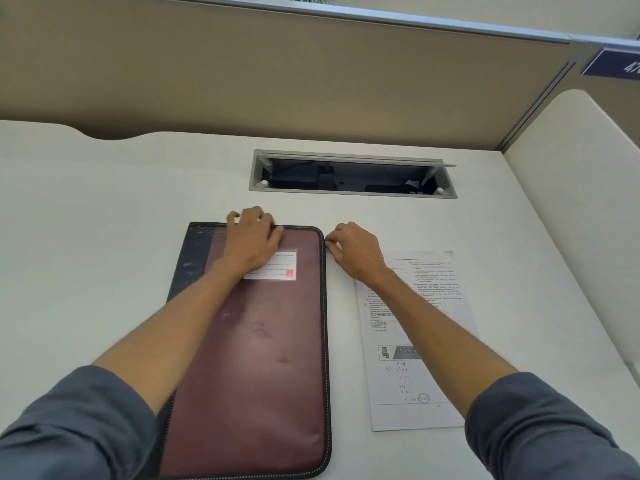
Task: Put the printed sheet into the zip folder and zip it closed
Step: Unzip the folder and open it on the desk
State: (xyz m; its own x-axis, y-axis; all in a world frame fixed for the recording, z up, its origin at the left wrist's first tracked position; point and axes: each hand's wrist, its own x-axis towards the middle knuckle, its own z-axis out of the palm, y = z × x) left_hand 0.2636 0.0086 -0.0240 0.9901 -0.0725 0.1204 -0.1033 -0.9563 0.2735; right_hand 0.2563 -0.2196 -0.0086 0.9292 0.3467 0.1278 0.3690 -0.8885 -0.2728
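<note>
A maroon zip folder (pixel 263 358) with a dark spine and a white label lies flat on the desk in front of me. My left hand (pixel 254 239) grips its far top edge, fingers curled over the rim. My right hand (pixel 349 249) pinches at the folder's upper right corner, where the zip runs; the puller itself is hidden by the fingers. The printed sheet (pixel 415 341) lies flat on the desk to the right of the folder, partly under my right forearm.
The white desk (pixel 104 237) has an open cable tray (pixel 349 178) set into it just beyond the folder. A beige partition wall (pixel 277 81) stands behind, and a white side panel (pixel 571 202) bounds the right.
</note>
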